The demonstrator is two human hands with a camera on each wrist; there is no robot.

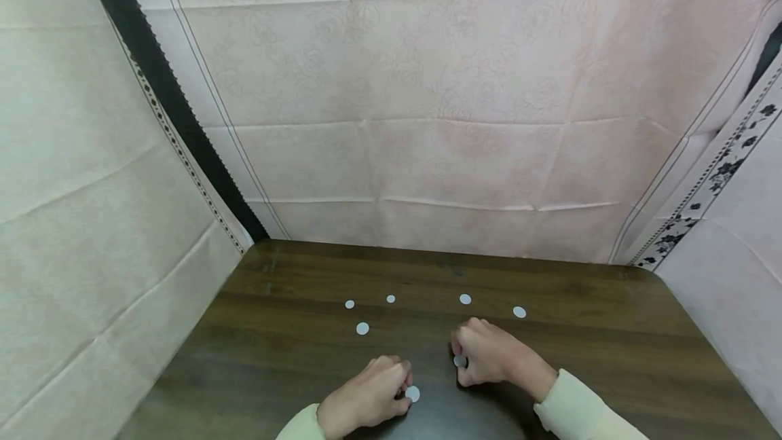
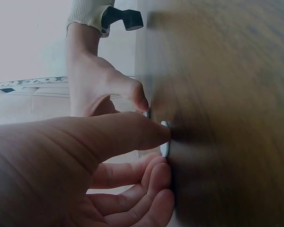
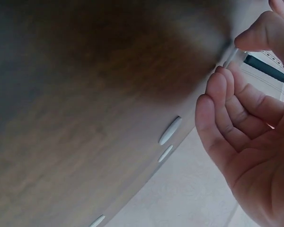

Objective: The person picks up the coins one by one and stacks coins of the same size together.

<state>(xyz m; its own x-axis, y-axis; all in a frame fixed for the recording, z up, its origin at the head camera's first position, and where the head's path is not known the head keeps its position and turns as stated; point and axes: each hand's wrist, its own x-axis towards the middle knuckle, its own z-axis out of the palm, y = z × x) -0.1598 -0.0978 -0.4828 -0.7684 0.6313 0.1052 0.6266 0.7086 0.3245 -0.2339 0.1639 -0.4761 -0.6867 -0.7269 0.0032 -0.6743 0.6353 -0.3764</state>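
Observation:
At the near part of the table, my left hand (image 1: pixel 371 394) pinches a flat white disc (image 1: pixel 412 394) between thumb and fingers. The left wrist view has this disc (image 2: pixel 164 142) on edge to the camera, thumb on one side and fingertips on the other, low at the tabletop. Farther forward and to the right, my right hand (image 1: pixel 489 353) holds another small white disc (image 1: pixel 460 361) by its edges, thumb nearest me. That disc (image 3: pixel 231 57) is a thin sliver between thumb and fingertips in the right wrist view.
Several more white discs lie on the brown wooden table (image 1: pixel 293 358): three at the left, including a nearer disc (image 1: pixel 362 328), then a disc (image 1: pixel 466 299) and another disc (image 1: pixel 519 312) beyond my right hand. Pale cloth (image 1: pixel 427 121) hangs behind and at both sides.

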